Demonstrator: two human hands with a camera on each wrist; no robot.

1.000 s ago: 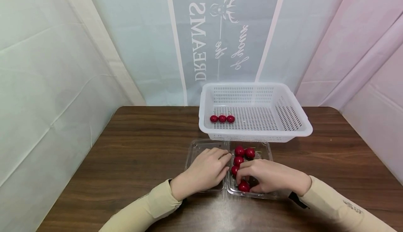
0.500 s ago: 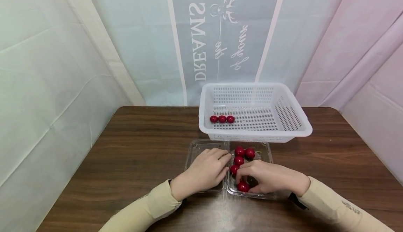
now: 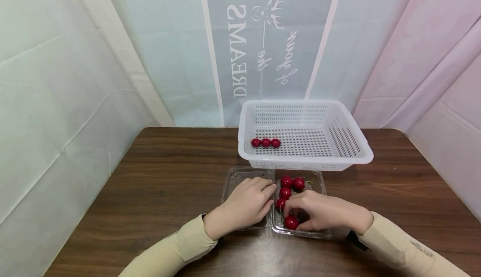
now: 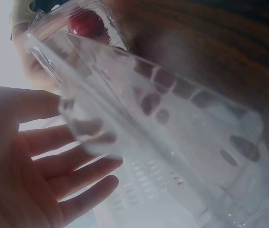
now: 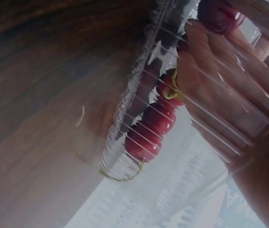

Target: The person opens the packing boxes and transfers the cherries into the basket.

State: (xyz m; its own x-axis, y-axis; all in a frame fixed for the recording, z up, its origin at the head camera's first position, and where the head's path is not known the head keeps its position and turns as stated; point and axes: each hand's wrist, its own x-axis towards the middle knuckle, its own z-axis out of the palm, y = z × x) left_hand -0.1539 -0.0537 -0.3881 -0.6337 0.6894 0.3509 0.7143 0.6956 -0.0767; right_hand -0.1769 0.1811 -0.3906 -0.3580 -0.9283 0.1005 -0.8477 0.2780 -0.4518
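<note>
A clear hinged plastic clamshell box (image 3: 325,185) lies opened out on the table, its lid (image 3: 234,177) to the left. Inside the right half are several red cherries (image 3: 286,180), some with green stems. My right hand (image 3: 319,211) reaches into that half and pinches the cherry nearest the front (image 3: 291,222) between fingers and thumb; in the right wrist view this cherry (image 5: 219,16) shows by the fingertips through the plastic wall. My left hand (image 3: 245,204) rests over the lid with fingers extended toward the hinge; the left wrist view shows the fingers (image 4: 89,192) spread beside the plastic.
Behind the box stands a white slotted plastic basket (image 3: 305,159), with 3 red cherries (image 3: 265,142) in a row at its left front. The dark wood-grain table (image 3: 169,172) reaches back to a patterned cloth (image 3: 188,51) hanging behind it.
Little differs. The right hand and the pinched cherry shifted slightly left, then back again. The left hand stayed where it was.
</note>
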